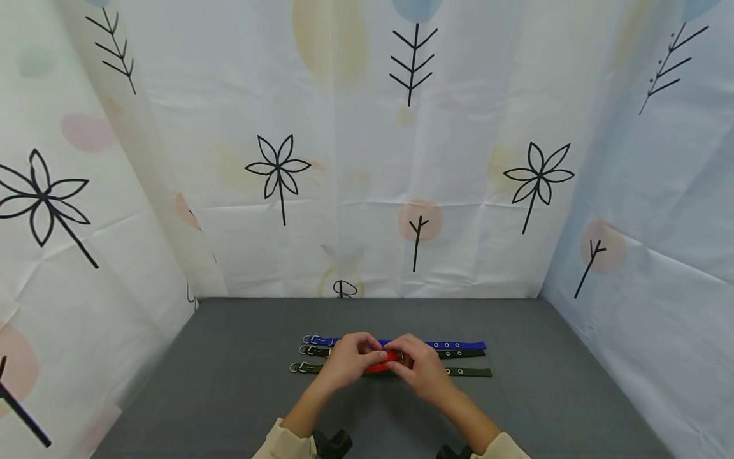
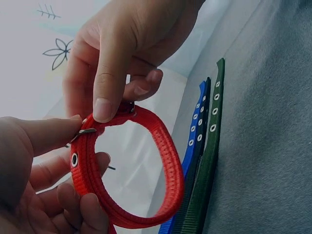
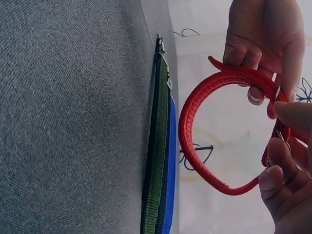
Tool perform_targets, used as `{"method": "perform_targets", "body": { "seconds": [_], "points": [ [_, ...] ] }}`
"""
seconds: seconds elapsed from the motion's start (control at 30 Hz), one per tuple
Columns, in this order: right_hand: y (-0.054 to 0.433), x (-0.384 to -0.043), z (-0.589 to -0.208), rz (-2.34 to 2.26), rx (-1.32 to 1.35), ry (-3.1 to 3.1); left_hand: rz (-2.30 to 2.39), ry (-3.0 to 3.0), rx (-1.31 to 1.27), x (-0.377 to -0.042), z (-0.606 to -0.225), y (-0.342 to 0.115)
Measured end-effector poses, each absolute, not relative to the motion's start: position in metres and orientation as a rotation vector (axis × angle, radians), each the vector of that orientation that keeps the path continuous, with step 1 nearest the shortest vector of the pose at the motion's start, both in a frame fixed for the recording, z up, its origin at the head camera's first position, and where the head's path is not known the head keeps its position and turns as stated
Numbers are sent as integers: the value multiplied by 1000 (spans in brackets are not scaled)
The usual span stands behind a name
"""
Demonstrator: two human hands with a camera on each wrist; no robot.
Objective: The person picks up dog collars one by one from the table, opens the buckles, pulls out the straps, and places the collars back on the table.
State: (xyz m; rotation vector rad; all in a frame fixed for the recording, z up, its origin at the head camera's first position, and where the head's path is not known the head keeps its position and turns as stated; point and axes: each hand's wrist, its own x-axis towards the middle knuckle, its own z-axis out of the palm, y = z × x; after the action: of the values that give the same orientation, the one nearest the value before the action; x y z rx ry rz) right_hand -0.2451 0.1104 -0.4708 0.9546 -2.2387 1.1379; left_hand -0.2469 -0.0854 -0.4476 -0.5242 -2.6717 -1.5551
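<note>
A red collar [image 1: 378, 366] is bent into a loop, held between both hands. My left hand [image 1: 348, 362] pinches the strap near a metal buckle bar [image 2: 87, 131], its lower fingers curled against the band by an eyelet [image 2: 74, 160]. Thumb and fingers of my right hand [image 1: 423, 370] grip the same collar close by, at its metal fittings [image 3: 279, 134]. A free strap end [image 3: 214, 62] sticks out past the left hand's fingers in the right wrist view. The hands partly cover the buckle, so whether the strap is fastened I cannot tell.
Behind and under the hands, a blue collar [image 1: 464, 345], a black collar [image 1: 470, 353] and a green collar [image 1: 476, 372] lie straight, side by side, buckles left and eyelets right. They rest on a grey table [image 1: 229, 395]. Patterned white curtains [image 1: 355, 159] stand around it.
</note>
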Motion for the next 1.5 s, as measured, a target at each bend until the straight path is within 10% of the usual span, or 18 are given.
{"method": "perform_targets", "body": {
  "seconds": [1.5],
  "points": [
    [101, -217, -446, 1670, 837, -1973, -2090, -2350, -438, -227, -424, -85]
  ]
}}
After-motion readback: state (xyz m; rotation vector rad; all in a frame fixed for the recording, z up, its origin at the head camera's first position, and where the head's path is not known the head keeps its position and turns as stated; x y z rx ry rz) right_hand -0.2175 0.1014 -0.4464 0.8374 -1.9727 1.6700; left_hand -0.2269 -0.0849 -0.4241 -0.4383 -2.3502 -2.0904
